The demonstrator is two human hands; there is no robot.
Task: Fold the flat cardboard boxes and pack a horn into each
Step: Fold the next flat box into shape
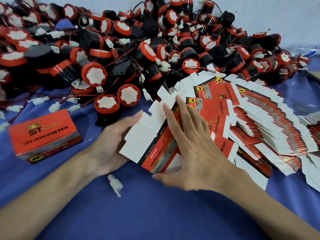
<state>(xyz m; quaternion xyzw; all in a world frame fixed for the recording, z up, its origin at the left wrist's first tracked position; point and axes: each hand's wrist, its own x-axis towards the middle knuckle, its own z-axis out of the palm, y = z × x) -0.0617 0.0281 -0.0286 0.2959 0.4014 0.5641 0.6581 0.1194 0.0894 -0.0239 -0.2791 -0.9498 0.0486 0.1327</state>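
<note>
A half-opened red cardboard box (158, 149) with white flaps is held between both hands at the centre. My left hand (110, 144) grips its white flap end from the left, thumb on top. My right hand (194, 149) lies over the box with fingers spread and straight, thumb under its near corner. A fanned stack of flat red boxes (259, 129) spreads to the right. A big heap of red-and-black horns (121, 49) with wires fills the back. Two horns (107, 104) stand just behind the hands.
A folded, closed red box (45, 134) sits on the blue cloth (155, 213) at the left. A loose white connector (115, 185) lies near my left wrist. A pale wall (277, 11) rises behind the heap.
</note>
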